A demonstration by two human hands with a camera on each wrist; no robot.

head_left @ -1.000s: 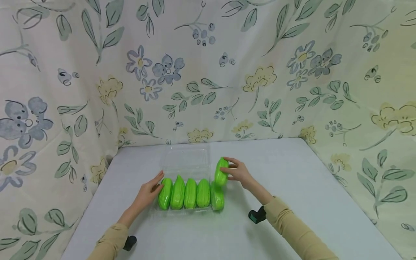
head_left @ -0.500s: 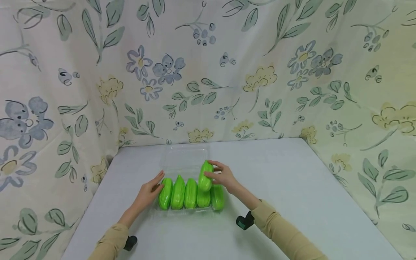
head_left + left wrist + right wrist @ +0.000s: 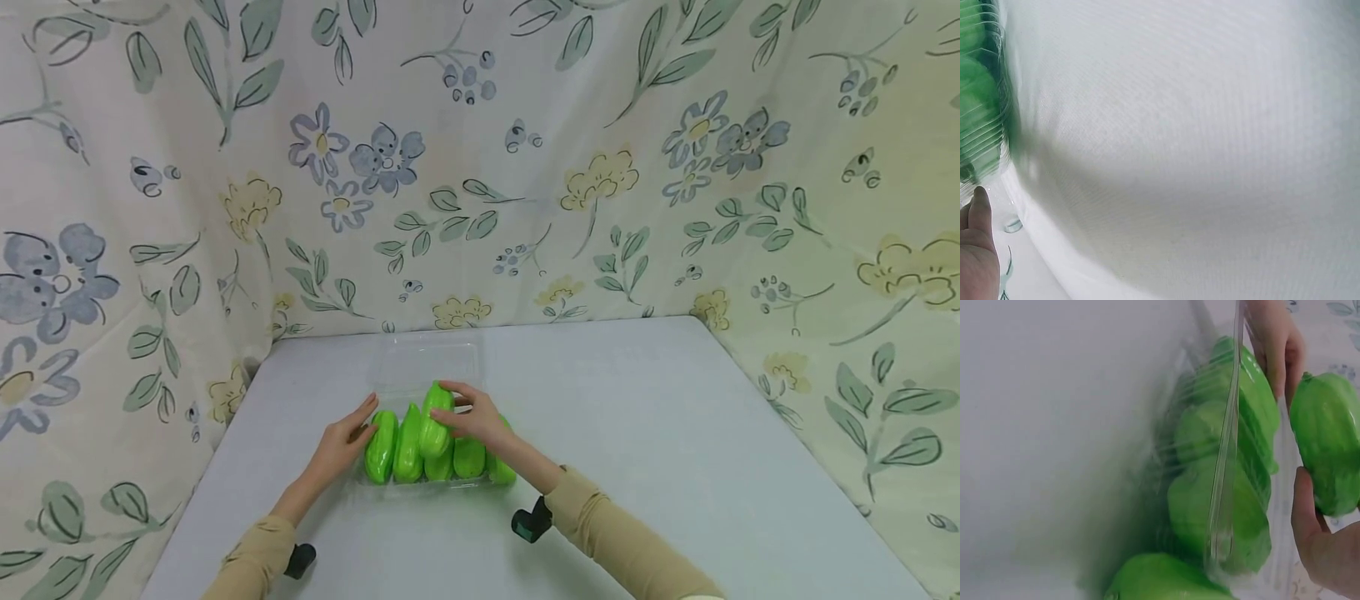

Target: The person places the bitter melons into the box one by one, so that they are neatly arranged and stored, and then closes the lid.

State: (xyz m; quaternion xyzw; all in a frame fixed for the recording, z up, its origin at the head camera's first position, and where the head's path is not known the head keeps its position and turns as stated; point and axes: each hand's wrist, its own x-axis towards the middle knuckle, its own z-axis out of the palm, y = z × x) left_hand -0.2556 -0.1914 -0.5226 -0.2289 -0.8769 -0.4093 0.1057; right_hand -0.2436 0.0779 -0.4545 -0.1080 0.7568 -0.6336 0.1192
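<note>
Gripping a green chayote (image 3: 435, 421) in the right hand (image 3: 476, 421), fingers curled round it, just above the row of green chayotes (image 3: 408, 454) lying side by side in the clear plastic tray (image 3: 427, 362) on the grey table (image 3: 675, 433). Resting the left hand (image 3: 345, 442), fingers straight, against the tray's left end beside the outermost chayote.

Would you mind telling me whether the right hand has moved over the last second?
Yes. The right hand, holding a green gourd, has moved left along the row in the clear tray, toward the left hand.
</note>
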